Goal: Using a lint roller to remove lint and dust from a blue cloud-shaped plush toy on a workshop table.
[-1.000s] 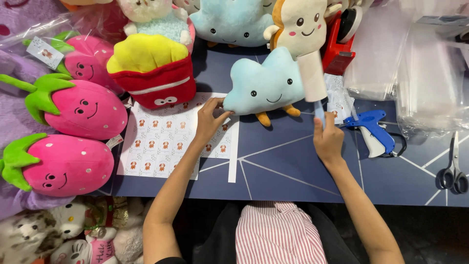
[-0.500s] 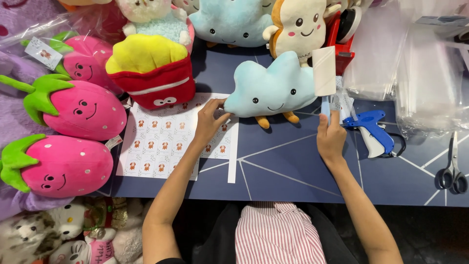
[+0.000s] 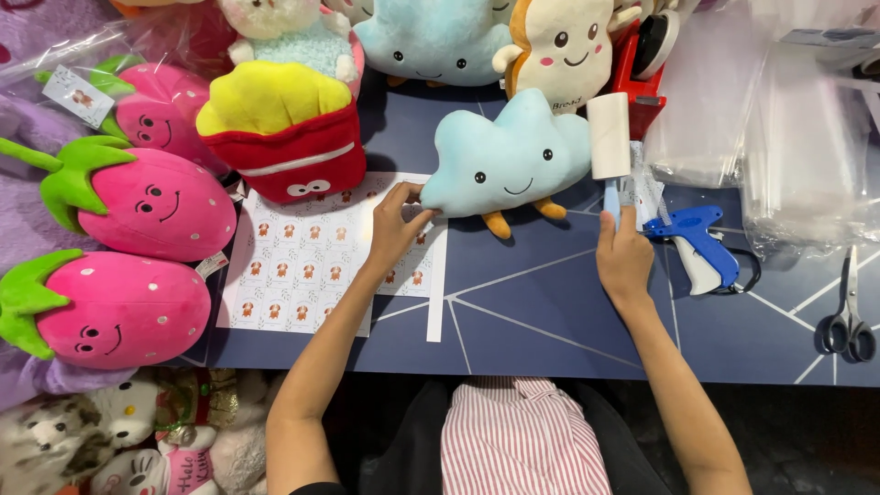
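Spanning the whole view, a dark blue table (image 3: 550,321) marked with thin pale lines carries every item. Two large pink strawberry-shaped plush toys with green leaves and smiling faces lie at the left: one nearer (image 3: 110,312), one just beyond it (image 3: 147,203), and a third in a clear wrapper (image 3: 160,110) farther back. Right of these stands a red plush fries carton with a yellow top (image 3: 280,133). A stack of clear plastic bags (image 3: 788,137) fills the far right. At centre lies a light blue cloud-shaped plush toy with a smiling face and orange feet (image 3: 509,156); behind it sit a larger pale blue plush (image 3: 431,37) and a cream toast-shaped plush (image 3: 561,41). A white sheet of small brown-figured stickers (image 3: 302,266) lies flat, left of centre, partly beneath the fries carton. The left hand (image 3: 396,225) rests on this sheet, fingers bent, fingertips touching the cloud plush's left edge; it grips nothing. The right hand (image 3: 623,257) is closed around the pale blue handle of a white lint roller (image 3: 609,136), held upright with its roll against the cloud plush's right side. Just right of that hand lies a blue and white tagging gun (image 3: 698,246). A red tape dispenser (image 3: 642,64) stands behind the roller. Black-handled scissors (image 3: 848,312) lie near the right edge.
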